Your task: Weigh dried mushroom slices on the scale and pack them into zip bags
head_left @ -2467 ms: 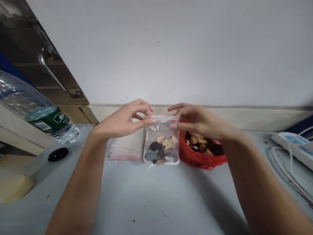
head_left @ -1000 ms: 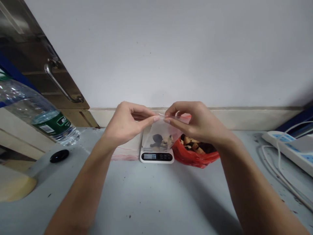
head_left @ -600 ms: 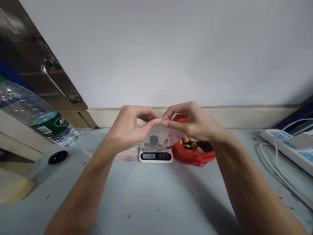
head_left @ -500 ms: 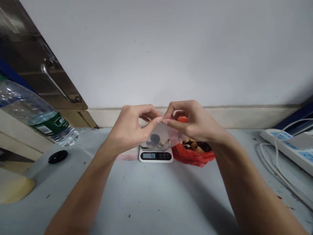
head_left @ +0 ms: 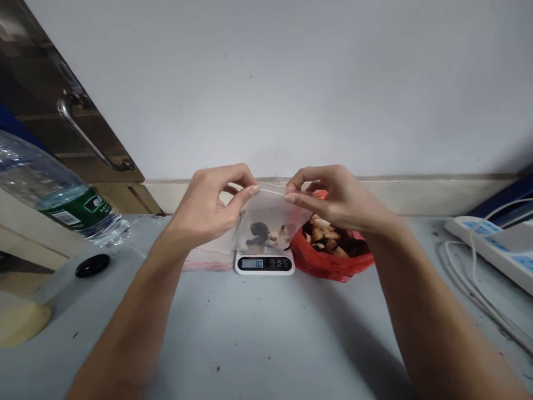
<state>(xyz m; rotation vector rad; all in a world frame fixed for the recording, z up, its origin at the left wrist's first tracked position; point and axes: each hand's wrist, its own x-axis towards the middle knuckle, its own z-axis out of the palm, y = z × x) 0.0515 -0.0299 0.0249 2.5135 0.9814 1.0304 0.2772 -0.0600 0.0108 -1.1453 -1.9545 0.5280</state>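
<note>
Between my hands hangs a clear zip bag [head_left: 270, 214] with dark and pale dried pieces [head_left: 266, 236] in its bottom. My left hand [head_left: 219, 203] pinches the top left of the bag between thumb and fingers. At the top right, my right hand [head_left: 328, 194] is closed on the same edge. Just below and behind the bag is a small white digital scale [head_left: 264, 265] whose display reads 0.0. To its right a red plastic bag [head_left: 328, 269] stands open, holding brown and black dried pieces [head_left: 331, 239], partly covered by my right hand.
Flat plastic bags with red lines [head_left: 208, 261] lie left of the scale. A tilted water bottle [head_left: 70, 200] and a black oval object [head_left: 92, 265] are at the left. On the right is a white power strip [head_left: 491, 244] with cables. A wall [head_left: 291, 100] rises behind.
My hands have moved apart, stretching the zip bag's top edge between them. More of the pieces inside it and of the red bag's contents now shows. The view has shifted slightly.
</note>
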